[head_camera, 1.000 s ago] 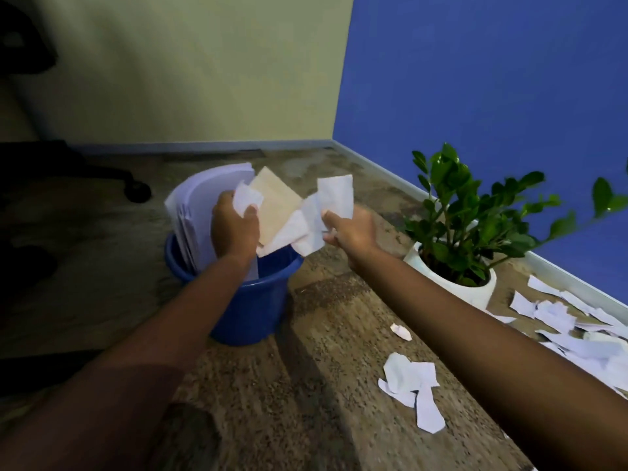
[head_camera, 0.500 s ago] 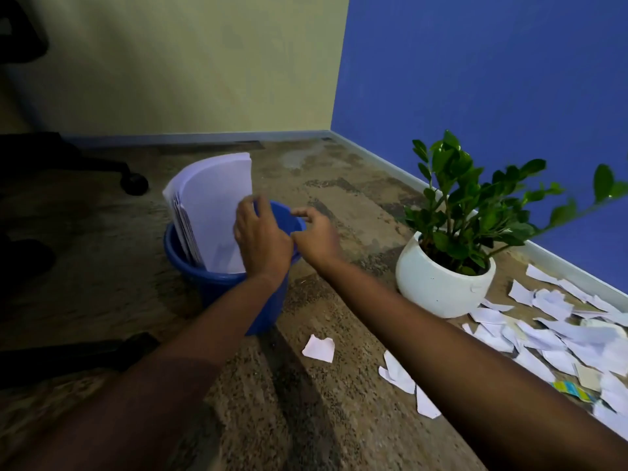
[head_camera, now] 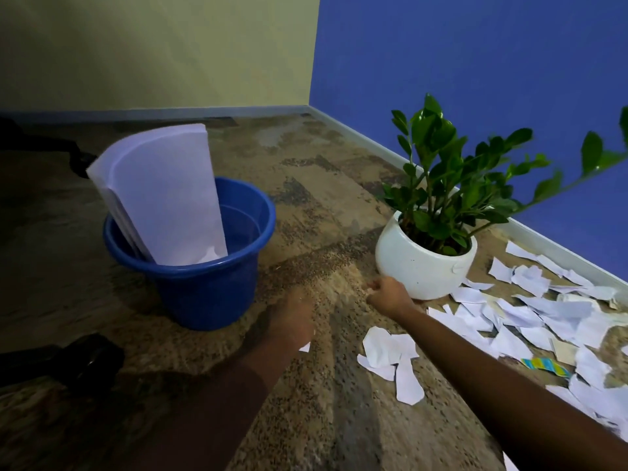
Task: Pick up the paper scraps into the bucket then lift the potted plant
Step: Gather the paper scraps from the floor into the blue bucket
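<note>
A blue bucket (head_camera: 204,294) stands on the floor at the left, with large white sheets (head_camera: 163,198) leaning upright in it and small scraps at its bottom. The potted plant (head_camera: 441,158) grows in a round white pot (head_camera: 418,266) to the right. Several white paper scraps (head_camera: 543,311) lie around the pot, and a small cluster (head_camera: 390,348) lies nearer me. My left hand (head_camera: 292,317) is blurred, low over the floor beside the bucket, above one small scrap (head_camera: 304,347). My right hand (head_camera: 387,295) is at the pot's base, fingers loosely curled and holding nothing.
A coloured striped scrap (head_camera: 543,365) lies among the white ones. A dark chair base with a castor (head_camera: 78,158) sits far left, and another dark object (head_camera: 91,358) lies near left. A blue wall with its skirting (head_camera: 373,141) runs behind the plant.
Both hands held scraps over the bucket, let them go into it, then drew back and dropped toward the floor, the left by the bucket and the right to the pot's base.
</note>
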A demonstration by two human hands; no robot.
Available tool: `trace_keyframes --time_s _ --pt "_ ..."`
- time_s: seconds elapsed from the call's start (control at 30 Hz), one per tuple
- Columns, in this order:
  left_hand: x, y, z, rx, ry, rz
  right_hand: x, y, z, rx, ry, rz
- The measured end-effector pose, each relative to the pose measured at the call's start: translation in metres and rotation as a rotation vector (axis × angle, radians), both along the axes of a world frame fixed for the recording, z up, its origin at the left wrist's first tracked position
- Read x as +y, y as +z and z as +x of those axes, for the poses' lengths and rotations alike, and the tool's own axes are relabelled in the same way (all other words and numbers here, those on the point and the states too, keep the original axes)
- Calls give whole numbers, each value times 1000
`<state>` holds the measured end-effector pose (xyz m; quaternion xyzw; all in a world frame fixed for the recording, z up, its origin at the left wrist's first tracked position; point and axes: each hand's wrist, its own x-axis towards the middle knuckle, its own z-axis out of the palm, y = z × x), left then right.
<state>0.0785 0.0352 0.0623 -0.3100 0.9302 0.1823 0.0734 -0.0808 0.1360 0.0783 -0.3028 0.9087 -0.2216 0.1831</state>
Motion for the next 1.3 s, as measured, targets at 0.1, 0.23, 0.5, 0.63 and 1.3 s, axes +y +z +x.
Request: trace_keyframes --time_s 0.1,0.23,0.5,0.63,1.3 --pt "3 -21 1 -74 78 55 18 -27 -18 25 0 165" --pt "11 -36 -5 -54 171 78 31 -53 -34 85 -68 232" --pt "21 -42 -18 -21 227 158 23 -77 -38 252 147 316" --pt "32 -40 -28 130 254 233 25 -77 -37 435 142 319" --pt "84 -47 -79 -137 -445 49 107 -60 -25 -16 411 512"
